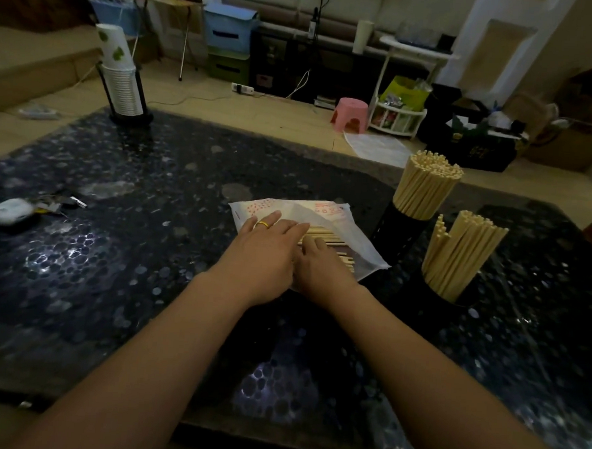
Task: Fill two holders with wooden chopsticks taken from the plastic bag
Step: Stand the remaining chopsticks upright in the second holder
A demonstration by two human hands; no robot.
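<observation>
Two holders (399,229) at bench right already stocked. Plastic bag (325,222) lies at bench centre; left hand (269,247) pressed flat on it, fingers straight. Right hand (320,263) fingers curled onto chopsticks (324,238) at bag mouth; grasp unconfirmed. Bundle to be gathered parallel before lifting.

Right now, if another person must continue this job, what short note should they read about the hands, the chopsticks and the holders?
Left hand: flat, fingers straight, resting on the bag and the loose chopsticks.
Right hand: on the same chopsticks, fingers bent over them; a firm grip cannot be told.
The bag lies open on the table, with chopsticks still in it.
Far holder: packed with chopsticks. Near holder, right of the bag: holds many, with a gap on its left side.
Done: both holders are mostly filled.
Left: move the remaining chopsticks from the bag, probably into the near holder.
</observation>
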